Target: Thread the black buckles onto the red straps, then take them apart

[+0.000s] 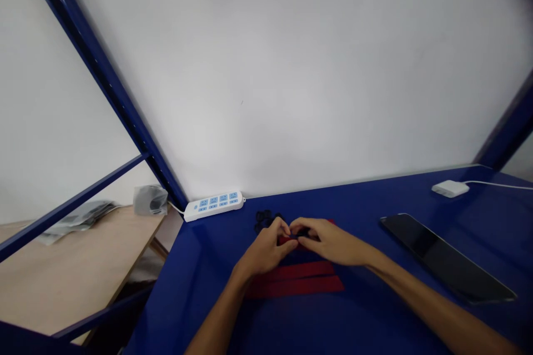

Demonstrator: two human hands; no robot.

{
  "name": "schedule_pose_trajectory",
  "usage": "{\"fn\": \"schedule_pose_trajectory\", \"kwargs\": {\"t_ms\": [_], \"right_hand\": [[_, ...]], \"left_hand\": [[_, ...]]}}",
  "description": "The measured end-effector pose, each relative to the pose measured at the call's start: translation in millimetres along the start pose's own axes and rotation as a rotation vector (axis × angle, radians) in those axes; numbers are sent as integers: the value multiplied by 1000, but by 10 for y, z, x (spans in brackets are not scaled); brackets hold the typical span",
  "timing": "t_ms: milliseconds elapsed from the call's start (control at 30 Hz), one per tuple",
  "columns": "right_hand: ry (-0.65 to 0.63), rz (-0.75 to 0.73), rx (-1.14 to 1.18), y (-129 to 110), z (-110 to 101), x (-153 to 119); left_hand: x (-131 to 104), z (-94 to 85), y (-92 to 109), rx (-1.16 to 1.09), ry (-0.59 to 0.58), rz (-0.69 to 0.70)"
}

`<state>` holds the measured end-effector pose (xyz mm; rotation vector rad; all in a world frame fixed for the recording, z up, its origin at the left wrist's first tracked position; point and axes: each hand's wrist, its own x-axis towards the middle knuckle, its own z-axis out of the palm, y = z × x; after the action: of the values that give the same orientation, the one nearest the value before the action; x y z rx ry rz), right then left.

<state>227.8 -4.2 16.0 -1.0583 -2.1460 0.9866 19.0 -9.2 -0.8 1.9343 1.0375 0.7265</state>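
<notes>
My left hand [266,247] and my right hand [327,239] meet above the blue shelf top, thumbs and fingers bent inward. A small dark piece [303,232] shows within the curl of my right hand's fingers; its kind is unclear. My left fingertips are closed close beside it, and what they pinch is hidden. Red material shows between and behind the hands. Nearer to me, two flat red strips [297,287] lie side by side, partly under my left wrist. Just behind my left hand sits a cluster of black pieces [263,218], too blurred to name.
A white power strip [214,206] lies by the wall at the back left. To the right are a black tablet-like slab [445,255] and a white charger [450,188] with its cable. Blue frame posts stand at both sides. A wooden table [62,277] bears plastic bags at left.
</notes>
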Motion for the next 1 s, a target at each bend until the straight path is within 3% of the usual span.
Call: {"fn": "schedule_pose_trajectory", "kwargs": {"t_ms": [67,167,300,367,500,633,1000], "right_hand": [[-39,2,123,34,131,14],[-12,79,253,172,199,55],[38,136,358,291,171,109],[55,134,368,290,172,121],[61,135,321,256,219,119],[70,139,290,259,240,116],[76,147,292,291,222,114]], "left_hand": [[18,24,2,-51,11,13],[37,-145,-65,3,61,19],[66,-504,-307,339,378,-15],[94,-575,-450,457,453,-16],[189,-466,-642,526,463,-16],[277,-370,-699,556,458,-26],[210,-488,-739,545,358,-69]]}}
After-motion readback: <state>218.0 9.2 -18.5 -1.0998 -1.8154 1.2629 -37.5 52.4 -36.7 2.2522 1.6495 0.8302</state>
